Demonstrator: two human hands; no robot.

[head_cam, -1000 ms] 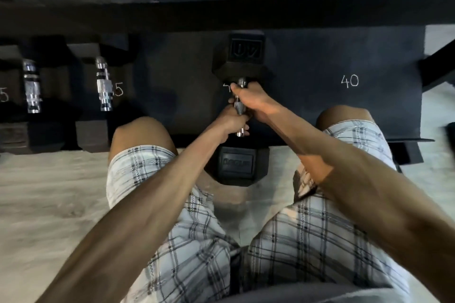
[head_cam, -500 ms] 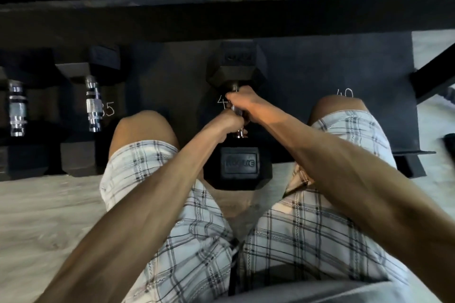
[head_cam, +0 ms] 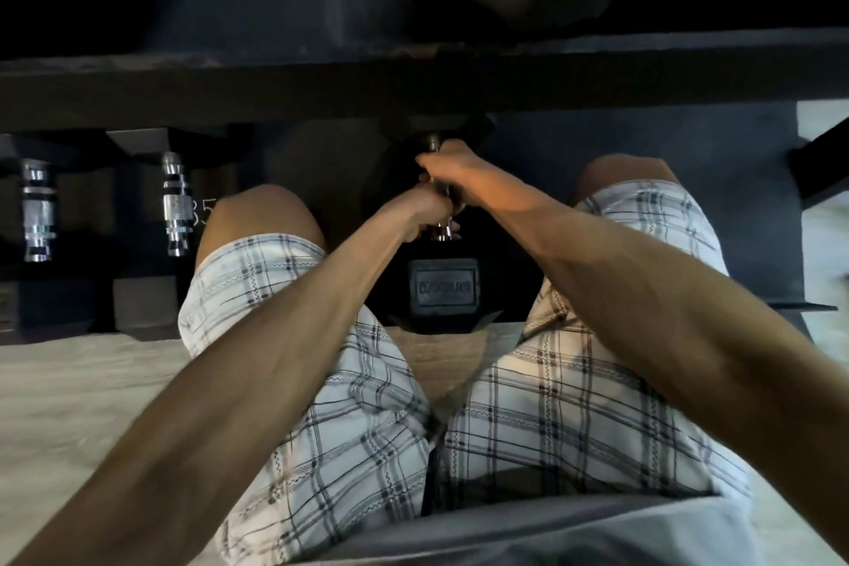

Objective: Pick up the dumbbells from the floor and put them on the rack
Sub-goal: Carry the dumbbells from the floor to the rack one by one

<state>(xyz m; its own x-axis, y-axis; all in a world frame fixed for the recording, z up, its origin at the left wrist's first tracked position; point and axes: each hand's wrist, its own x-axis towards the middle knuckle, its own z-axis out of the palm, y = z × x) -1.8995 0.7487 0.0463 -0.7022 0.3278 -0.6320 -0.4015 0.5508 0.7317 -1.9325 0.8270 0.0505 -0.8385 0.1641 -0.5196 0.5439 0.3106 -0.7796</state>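
A black hex dumbbell [head_cam: 443, 290] with a chrome handle sits lengthwise on the dark lower shelf of the rack [head_cam: 643, 161], between my knees. Its near head shows an embossed logo; its far head is mostly hidden under the upper shelf beam. My left hand [head_cam: 420, 214] and my right hand [head_cam: 452, 168] both grip the handle, the right one farther along it.
Two more dumbbells [head_cam: 174, 202] with chrome handles lie on the shelf at the left, by a chalked "35". The upper shelf beam [head_cam: 413, 83] runs across just above my hands. Pale floor [head_cam: 69, 404] spreads at the left and right.
The dumbbell has slid farther in on the lower shelf, its far head now under the upper beam. My view has dropped lower and closer to the rack.
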